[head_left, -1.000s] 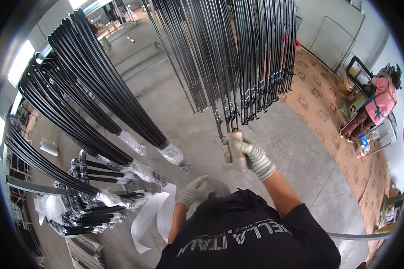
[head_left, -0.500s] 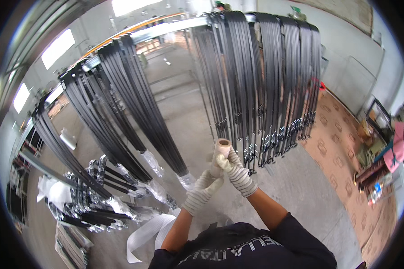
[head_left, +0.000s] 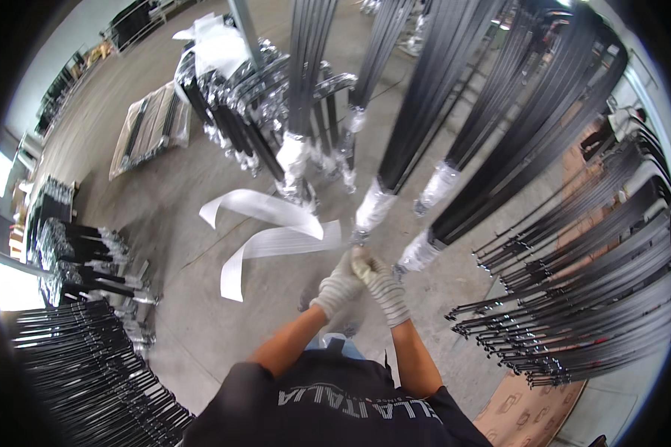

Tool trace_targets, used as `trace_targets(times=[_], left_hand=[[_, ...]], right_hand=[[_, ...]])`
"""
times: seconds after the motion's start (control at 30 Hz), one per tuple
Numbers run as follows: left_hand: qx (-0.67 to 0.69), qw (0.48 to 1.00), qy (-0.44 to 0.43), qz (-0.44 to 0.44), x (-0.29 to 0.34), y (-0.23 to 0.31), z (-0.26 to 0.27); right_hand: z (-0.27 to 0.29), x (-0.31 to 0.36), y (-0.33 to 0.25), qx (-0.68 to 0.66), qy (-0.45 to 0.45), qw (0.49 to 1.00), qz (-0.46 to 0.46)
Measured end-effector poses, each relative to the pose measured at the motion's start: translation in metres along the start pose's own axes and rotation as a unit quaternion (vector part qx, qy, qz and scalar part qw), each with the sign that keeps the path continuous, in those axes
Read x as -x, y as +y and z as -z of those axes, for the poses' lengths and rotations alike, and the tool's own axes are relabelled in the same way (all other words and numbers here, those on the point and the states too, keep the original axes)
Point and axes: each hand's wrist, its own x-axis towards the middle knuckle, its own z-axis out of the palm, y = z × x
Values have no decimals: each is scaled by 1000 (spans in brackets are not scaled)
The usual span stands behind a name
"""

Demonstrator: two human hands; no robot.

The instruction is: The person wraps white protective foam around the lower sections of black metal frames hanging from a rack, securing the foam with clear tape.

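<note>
Item: our gloved left hand (head_left: 338, 284) and right hand (head_left: 376, 277), both closed under the wrapped bundle (head_left: 374, 208); keep grip firm.

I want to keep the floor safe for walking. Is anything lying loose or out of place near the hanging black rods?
Yes. Long white plastic strips lie loose and curled on the grey concrete floor, just ahead of the left hand and right hand, both gloved. They cross open walking space below the wrapped ends of the hanging black rod bundles, and could possibly catch a foot.

Bright daylight glares from left windows (head_left: 4, 287); edges bend and darken; slight motion blur
</note>
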Motion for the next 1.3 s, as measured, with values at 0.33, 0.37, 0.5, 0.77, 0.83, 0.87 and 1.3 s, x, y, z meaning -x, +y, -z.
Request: trace_targets(times=[0.33, 0.37, 0.5, 0.77, 0.83, 0.87, 1.3], left_hand=[[430, 832, 138, 322, 22, -182, 96], [430, 823, 131, 348, 15, -196, 103], [462, 800, 111, 366, -3, -207, 148], [472, 689, 303, 459, -44, -324, 178], [473, 662, 339, 472, -67, -341, 186], [475, 659, 331, 480, -84, -340, 194], [513, 689, 302, 414, -134, -363, 196]], right_hand=[[-84, -98, 121, 279, -165, 926, -193], [-87, -113, 133, 291, -149, 922, -208], [-83, -181, 251, 130, -2, 926, -354], [-116, -401, 418, 362, 44, 884, -294], [-151, -471, 438, 421, 63, 872, -241], [-158, -499, 457, 455, 111, 848, -247], [-225, -517, 461, 11, -82, 929, -359]])
